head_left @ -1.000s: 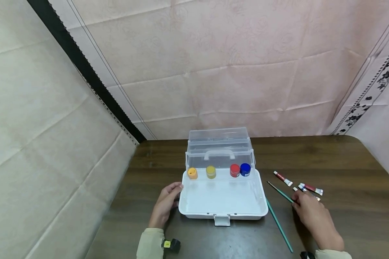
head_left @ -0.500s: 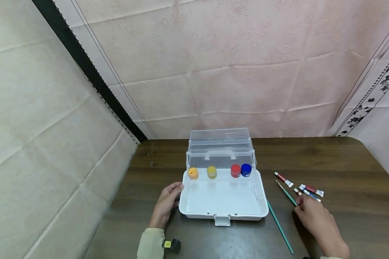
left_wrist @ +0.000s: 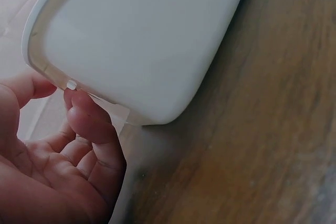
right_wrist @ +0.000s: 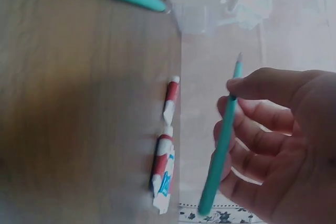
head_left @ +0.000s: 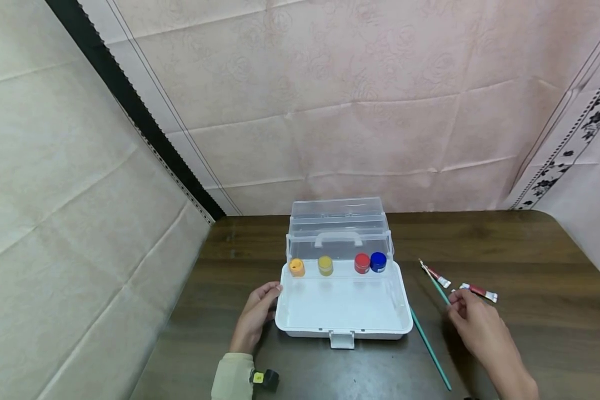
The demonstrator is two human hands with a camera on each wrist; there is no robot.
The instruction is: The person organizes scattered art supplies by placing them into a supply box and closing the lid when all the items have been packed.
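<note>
From the head view, your right hand (head_left: 485, 330) grips a slim teal-handled paintbrush (head_left: 440, 291) right of the open white plastic box (head_left: 346, 306). Left wrist view: your left hand (left_wrist: 63, 169) pinches the box's edge. Right wrist view: thumb and fingers clamp the paintbrush.

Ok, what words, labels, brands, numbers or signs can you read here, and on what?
Nothing is legible.
Tubes: print too blurred.
Blue jar: label too small.
Yellow patch at left wrist: too small to tell.
Held brush, white case: no lettering visible.
</note>
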